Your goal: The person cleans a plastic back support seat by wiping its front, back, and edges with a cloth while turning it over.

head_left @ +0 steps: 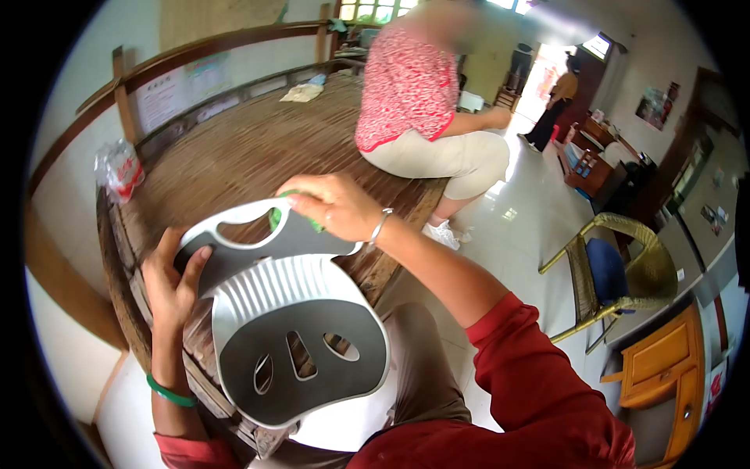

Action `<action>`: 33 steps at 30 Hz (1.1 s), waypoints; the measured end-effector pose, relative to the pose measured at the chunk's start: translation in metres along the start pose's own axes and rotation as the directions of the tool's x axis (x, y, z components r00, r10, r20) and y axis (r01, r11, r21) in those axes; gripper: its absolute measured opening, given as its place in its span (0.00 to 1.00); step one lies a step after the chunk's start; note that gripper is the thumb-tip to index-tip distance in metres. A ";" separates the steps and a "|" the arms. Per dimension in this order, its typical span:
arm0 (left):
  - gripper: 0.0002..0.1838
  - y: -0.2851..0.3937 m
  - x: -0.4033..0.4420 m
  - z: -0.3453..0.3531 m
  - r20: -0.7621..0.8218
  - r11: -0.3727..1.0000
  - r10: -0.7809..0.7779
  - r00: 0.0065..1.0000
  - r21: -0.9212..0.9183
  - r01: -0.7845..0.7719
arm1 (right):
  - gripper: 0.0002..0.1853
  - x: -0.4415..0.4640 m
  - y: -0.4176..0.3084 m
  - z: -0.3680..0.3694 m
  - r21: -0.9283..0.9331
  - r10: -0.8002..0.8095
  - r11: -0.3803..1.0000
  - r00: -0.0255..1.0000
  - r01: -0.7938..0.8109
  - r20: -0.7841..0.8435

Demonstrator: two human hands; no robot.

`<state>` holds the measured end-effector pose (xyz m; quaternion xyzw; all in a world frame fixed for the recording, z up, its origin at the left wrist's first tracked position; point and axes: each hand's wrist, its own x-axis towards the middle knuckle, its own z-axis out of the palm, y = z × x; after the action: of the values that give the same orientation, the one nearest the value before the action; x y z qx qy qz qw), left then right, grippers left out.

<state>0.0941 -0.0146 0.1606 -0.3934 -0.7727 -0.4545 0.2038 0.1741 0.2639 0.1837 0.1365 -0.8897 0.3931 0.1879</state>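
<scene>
A grey and white plastic seat [242, 352] is tilted in front of me, with slots in its base, a ribbed white middle and a raised back panel [258, 254] with an oval handle opening. My left hand [173, 273] is closed on the panel's left side, its thumb pressed on the grey face. At the panel's upper right edge, my right hand [336, 207] is closed around a green cloth-like piece [275, 220]. Part of it shows through the opening; the rest is hidden by my fingers and the panel.
Beneath and beyond is a wooden bed platform [226, 156] with a rail. A plastic bottle in a bag [123, 172] stands at its left. A person in a red patterned top [406, 86] sits on its right edge. A woven chair [617, 273] and wooden cabinet [664, 367] stand right.
</scene>
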 end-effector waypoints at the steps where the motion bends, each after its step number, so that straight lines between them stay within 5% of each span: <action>1: 0.12 0.001 -0.002 0.000 -0.016 1.000 0.025 1.000 0.009 -0.024 | 0.13 -0.002 0.002 0.002 0.054 0.005 0.999 1.000 -0.004 -0.019; 18: 0.14 0.012 -0.003 0.002 -0.035 0.996 -0.024 0.999 0.081 0.026 | 0.12 -0.024 0.009 0.011 -0.103 -0.180 0.982 0.947 0.158 -0.266; 33: 0.15 0.009 -0.004 0.001 -0.005 0.998 -0.035 0.999 0.061 0.036 | 0.12 -0.037 0.015 0.015 -0.028 -0.137 0.990 0.932 0.136 -0.336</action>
<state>0.1036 -0.0130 0.1623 -0.3724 -0.7926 -0.4352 0.2090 0.1979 0.2660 0.1479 0.1283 -0.8334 0.3949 0.3647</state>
